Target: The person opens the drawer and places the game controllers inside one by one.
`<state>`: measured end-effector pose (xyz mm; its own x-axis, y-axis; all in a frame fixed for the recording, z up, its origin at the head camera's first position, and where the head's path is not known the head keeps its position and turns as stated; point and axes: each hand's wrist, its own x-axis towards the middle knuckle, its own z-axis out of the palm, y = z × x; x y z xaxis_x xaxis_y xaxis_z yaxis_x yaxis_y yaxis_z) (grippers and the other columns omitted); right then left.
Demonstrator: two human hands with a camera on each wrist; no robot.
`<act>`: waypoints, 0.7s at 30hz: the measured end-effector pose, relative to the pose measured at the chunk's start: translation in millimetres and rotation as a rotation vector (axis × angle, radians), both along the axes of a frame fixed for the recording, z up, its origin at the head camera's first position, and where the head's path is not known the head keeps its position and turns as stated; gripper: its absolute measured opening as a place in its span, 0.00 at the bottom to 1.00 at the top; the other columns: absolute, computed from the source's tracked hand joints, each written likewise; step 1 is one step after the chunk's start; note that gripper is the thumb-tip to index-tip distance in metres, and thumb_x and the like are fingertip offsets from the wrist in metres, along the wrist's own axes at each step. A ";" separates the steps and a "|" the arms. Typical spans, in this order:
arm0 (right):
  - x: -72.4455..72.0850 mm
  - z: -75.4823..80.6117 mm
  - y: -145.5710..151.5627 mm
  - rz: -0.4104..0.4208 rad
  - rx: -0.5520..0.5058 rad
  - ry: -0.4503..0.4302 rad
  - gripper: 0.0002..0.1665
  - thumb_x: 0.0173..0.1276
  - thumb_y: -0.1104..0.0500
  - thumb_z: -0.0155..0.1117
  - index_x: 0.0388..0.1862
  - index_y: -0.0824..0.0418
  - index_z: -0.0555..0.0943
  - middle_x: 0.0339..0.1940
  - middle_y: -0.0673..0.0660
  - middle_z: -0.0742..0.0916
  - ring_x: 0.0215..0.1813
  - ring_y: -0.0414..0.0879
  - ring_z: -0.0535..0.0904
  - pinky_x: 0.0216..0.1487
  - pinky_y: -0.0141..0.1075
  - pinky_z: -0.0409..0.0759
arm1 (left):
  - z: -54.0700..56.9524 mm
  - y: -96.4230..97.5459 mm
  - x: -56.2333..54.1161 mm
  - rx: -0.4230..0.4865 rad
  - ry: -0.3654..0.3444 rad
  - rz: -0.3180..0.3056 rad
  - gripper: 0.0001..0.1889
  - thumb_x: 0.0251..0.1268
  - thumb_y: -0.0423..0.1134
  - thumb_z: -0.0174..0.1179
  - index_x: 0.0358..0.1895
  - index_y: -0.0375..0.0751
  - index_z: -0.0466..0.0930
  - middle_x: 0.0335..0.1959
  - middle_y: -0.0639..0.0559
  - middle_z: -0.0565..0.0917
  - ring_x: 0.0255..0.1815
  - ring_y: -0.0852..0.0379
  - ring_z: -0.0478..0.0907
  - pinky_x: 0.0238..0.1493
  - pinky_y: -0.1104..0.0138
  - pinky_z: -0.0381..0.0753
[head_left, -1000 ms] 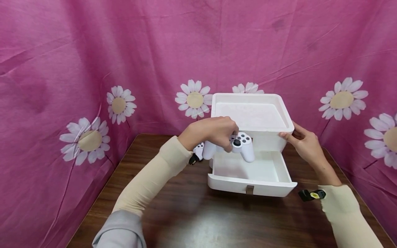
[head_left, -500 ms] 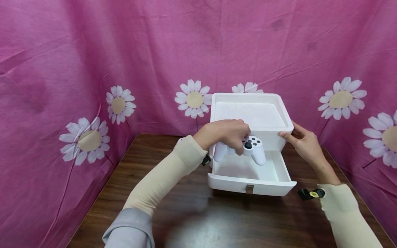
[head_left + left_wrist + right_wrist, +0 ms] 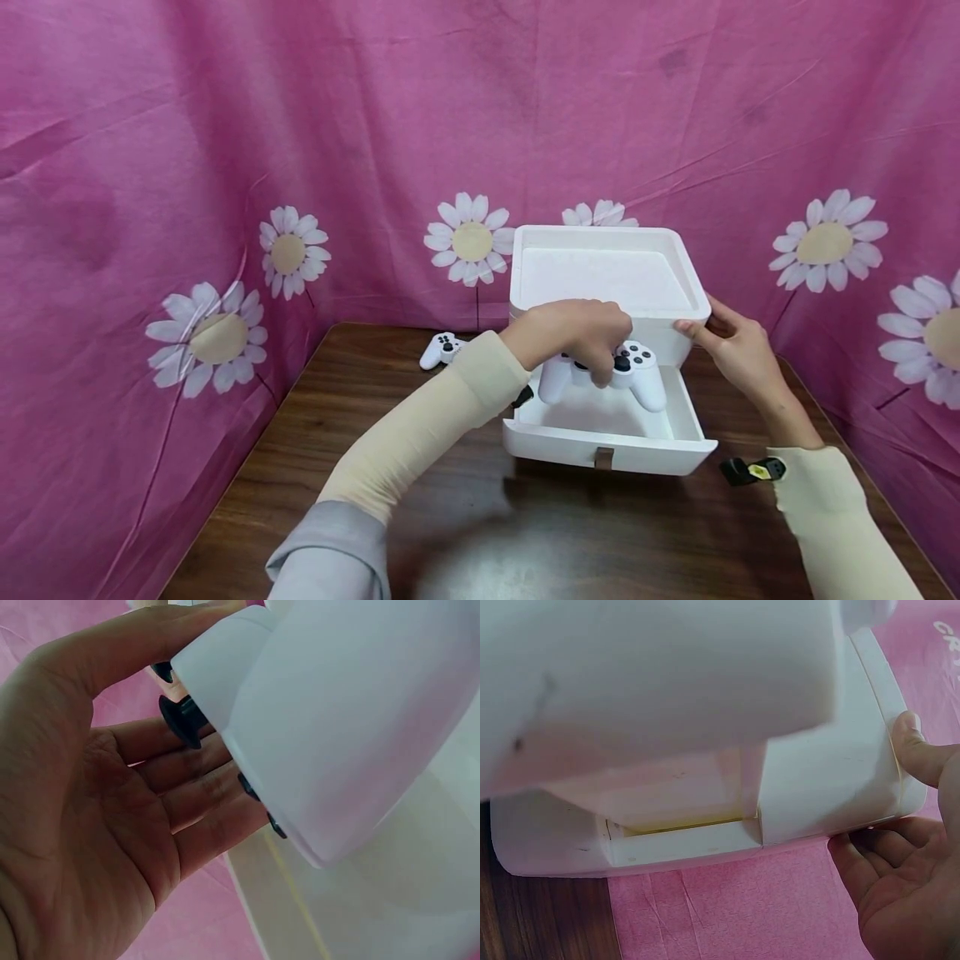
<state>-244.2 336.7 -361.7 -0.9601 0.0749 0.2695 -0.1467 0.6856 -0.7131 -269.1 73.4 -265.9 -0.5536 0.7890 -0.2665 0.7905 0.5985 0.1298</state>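
Note:
My left hand (image 3: pixel 581 333) grips a white game controller (image 3: pixel 647 385) by its middle, thumb on one side and fingers on the other. The controller hangs over the pulled-out drawer (image 3: pixel 611 450) of a white storage box (image 3: pixel 652 333). In the left wrist view, the controller's white grip (image 3: pixel 345 735) and black thumbstick show close up against the curled fingers. My right hand (image 3: pixel 738 350) holds the box's right front corner, thumb on the top rim and fingers along the side. The right wrist view shows that thumb (image 3: pixel 915 750) pressed on the box edge.
A second white controller (image 3: pixel 442 350) lies on the brown wooden table (image 3: pixel 315 467), left of the box and partly behind my left sleeve. The box top is a shallow open tray (image 3: pixel 600 275). A pink flowered curtain (image 3: pixel 375 150) hangs close behind and at both sides.
My left hand has carried the controller rightward and slightly lower over the drawer. The second controller on the table has come more into view. The right hand and the box have stayed put.

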 end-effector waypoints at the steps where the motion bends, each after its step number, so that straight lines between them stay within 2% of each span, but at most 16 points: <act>1: -0.2 -0.1 -0.1 0.000 -0.001 0.000 0.47 0.75 0.39 0.69 0.86 0.53 0.63 0.73 0.71 0.80 0.56 0.34 0.81 0.39 0.12 0.72 | -1.2 1.7 0.2 -0.010 0.002 0.005 0.11 0.57 0.41 0.72 0.39 0.47 0.81 0.33 0.57 0.81 0.32 0.59 0.78 0.33 0.69 0.77; 5: -0.3 -0.5 -0.8 -0.007 -0.002 -0.007 0.48 0.75 0.38 0.69 0.85 0.52 0.64 0.73 0.70 0.80 0.52 0.25 0.77 0.39 0.12 0.72 | -6.0 6.9 1.0 -0.041 0.000 0.030 0.13 0.59 0.43 0.73 0.44 0.46 0.82 0.38 0.56 0.85 0.35 0.58 0.81 0.36 0.69 0.79; 10: 0.9 0.6 -0.6 -0.003 0.000 -0.007 0.48 0.75 0.38 0.68 0.85 0.54 0.63 0.73 0.71 0.80 0.52 0.26 0.77 0.39 0.13 0.72 | -12.1 13.2 1.7 -0.073 -0.015 0.033 0.15 0.59 0.43 0.75 0.44 0.47 0.81 0.40 0.57 0.84 0.36 0.59 0.81 0.37 0.69 0.79; 16: 0.8 1.2 0.0 0.004 -0.007 0.000 0.47 0.75 0.38 0.68 0.85 0.54 0.64 0.73 0.71 0.80 0.48 0.18 0.72 0.39 0.13 0.72 | -21.8 20.7 1.0 -0.129 0.025 -0.056 0.12 0.58 0.42 0.72 0.35 0.48 0.76 0.30 0.58 0.77 0.32 0.61 0.75 0.33 0.72 0.74; 21: -0.9 0.3 0.3 0.006 -0.006 -0.006 0.47 0.75 0.39 0.69 0.85 0.53 0.64 0.73 0.70 0.80 0.51 0.23 0.75 0.40 0.13 0.72 | -32.9 26.6 2.6 -0.191 0.057 -0.082 0.11 0.60 0.43 0.71 0.36 0.49 0.76 0.31 0.59 0.77 0.33 0.61 0.74 0.33 0.72 0.74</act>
<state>-245.1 337.0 -361.4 -0.9622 0.0707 0.2630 -0.1463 0.6804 -0.7181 -266.5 100.0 -298.8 -0.5084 0.7701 -0.3853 0.8403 0.5415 -0.0264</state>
